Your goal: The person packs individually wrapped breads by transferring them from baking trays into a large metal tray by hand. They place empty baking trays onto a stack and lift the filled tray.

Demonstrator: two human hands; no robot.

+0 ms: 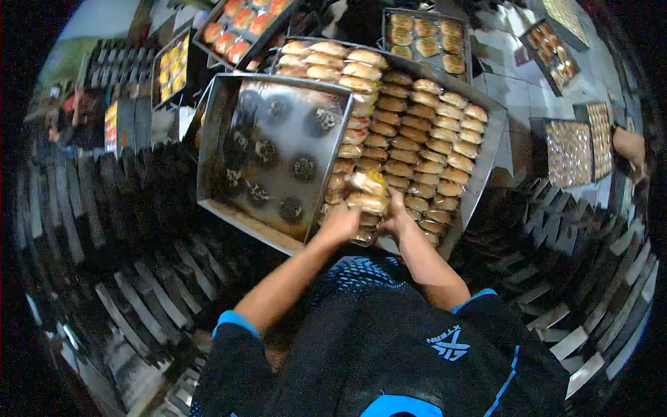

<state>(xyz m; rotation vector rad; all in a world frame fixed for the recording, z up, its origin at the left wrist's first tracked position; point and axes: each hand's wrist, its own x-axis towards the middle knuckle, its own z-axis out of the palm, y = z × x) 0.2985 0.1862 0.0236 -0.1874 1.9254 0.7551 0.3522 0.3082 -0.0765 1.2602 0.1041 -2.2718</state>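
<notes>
Both hands at work low over the near part of the load. Left hand (pixel 340 221) curled around the near-left side of a small clutch of pale golden buns in clear, shiny wrap (pixel 367 202); right hand (pixel 394 217) grips the opposite side, thumb up along the wrap. Undersides of the fingers hidden; cannot tell exactly how many buns are held, at least two by the look of it.

Held buns lie between the two palms, touching both, in front of the torso. Two-sided hold probably there because the buns are soft and the wrap slick: pressure from either side should steady them as one bundle without crushing.

Beneath and beyond: a wide, grey metal tray (pixel 484 182) filled with long rows of wrapped brown and golden buns (pixel 421 132). Rows packed tight, bun against bun; presumably saves room and lets neighbours prop each other.

To the left, a deep, rectangular metal tray (pixel 244 226) with dark, round buns flecked with pale bits (pixel 303 167). These sit well apart, likely so the toppings stay unsmeared. Its right wall runs close beside the left hand; whether it rests on the wide tray, cannot tell.
</notes>
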